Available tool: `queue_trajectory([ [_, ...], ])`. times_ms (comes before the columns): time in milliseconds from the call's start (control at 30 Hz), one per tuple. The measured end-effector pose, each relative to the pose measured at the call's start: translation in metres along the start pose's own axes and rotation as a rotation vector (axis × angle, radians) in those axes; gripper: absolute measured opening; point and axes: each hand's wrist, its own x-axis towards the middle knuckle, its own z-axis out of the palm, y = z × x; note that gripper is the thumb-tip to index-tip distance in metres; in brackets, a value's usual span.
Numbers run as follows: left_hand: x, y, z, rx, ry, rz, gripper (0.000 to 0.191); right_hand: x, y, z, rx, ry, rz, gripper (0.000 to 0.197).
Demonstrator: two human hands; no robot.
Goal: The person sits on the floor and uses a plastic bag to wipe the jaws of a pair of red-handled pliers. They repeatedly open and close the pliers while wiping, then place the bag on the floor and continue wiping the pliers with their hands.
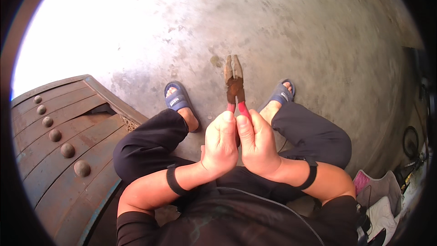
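A pair of rusty combination pliers [235, 83] with red handles points away from me, above the floor between my feet. My left hand [221, 141] is closed around the left handle, and my right hand [258, 143] grips the right one. Both thumbs lie along the handles, side by side. The jaws are slightly parted, with a narrow gap between their tips and nothing visible in it. Most of the handle length is hidden inside my fists.
To my left stands a worn wooden door panel [68, 123] with a row of round studs [67, 150] and a broken hole. Concrete floor [307, 41] stretches ahead, brightly lit at left. Fabric items [380, 208] and a dark ring [410, 142] are at the right. Blue slippers [178, 99] are on my feet.
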Motion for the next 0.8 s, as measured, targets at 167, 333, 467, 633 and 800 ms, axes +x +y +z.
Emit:
queue_trajectory([
  [167,-0.019,-0.004,0.005,-0.142,0.043,-0.160,0.038,-0.009,0.005,0.004,0.080,-0.045,0.014,0.026],
  [333,-0.009,0.030,-0.015,-0.001,-0.094,-0.123,0.051,-0.001,-0.035,-0.026,0.028,-0.141,-0.048,0.030],
  [467,0.004,0.036,-0.003,-0.030,-0.065,-0.028,0.045,0.007,-0.040,-0.017,0.049,-0.062,-0.096,0.032],
  [633,0.002,0.006,0.023,-0.046,0.168,0.014,0.041,0.005,-0.007,0.009,0.012,0.191,-0.129,0.032],
  [800,0.007,0.006,-0.011,-0.097,-0.060,-0.090,0.043,0.012,-0.007,-0.026,-0.063,-0.070,-0.140,0.032],
])
